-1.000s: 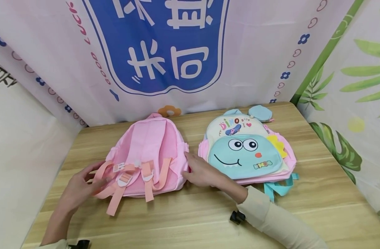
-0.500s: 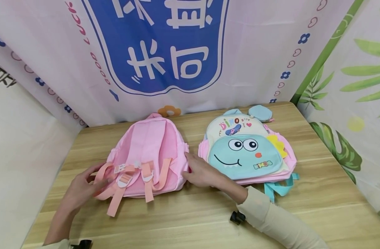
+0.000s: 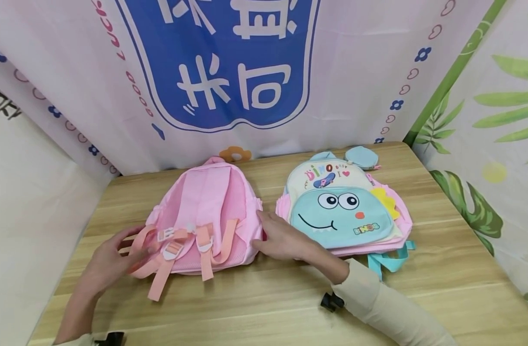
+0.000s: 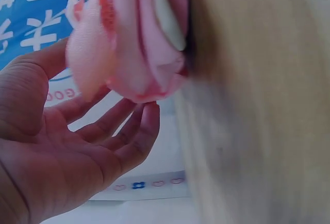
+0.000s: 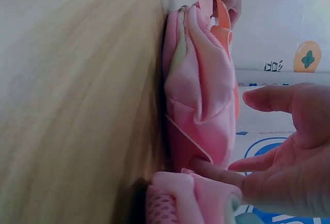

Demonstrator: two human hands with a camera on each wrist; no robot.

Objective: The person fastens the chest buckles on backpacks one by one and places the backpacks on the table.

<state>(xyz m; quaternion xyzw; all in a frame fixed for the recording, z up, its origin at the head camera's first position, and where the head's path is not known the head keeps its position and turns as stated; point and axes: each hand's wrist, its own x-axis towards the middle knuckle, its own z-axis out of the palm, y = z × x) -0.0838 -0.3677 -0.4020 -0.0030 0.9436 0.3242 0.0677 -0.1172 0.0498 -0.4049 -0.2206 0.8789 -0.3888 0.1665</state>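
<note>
A pink backpack point(image 3: 205, 192) lies on the left of the table, its back panel and peach straps point(image 3: 162, 278) facing up. At its left side is my left hand point(image 3: 105, 264), thumb over a looped strap; in the left wrist view its loosely bent fingertips point(image 4: 150, 111) touch the bag's edge. Against the opposite side rests my right hand point(image 3: 283, 238). The right wrist view shows that hand's fingers extended along the pink side, with the thumb point(image 5: 268, 99) raised apart from the bag. Neither hand grips the bag. Its front is hidden underneath.
A second backpack point(image 3: 341, 216), pink and light blue with a dinosaur face, lies close to the right hand. A small round blue pouch point(image 3: 362, 157) hangs at its top, teal straps point(image 3: 389, 262) below. The wooden table point(image 3: 246, 312) meets a printed curtain point(image 3: 346, 96) behind.
</note>
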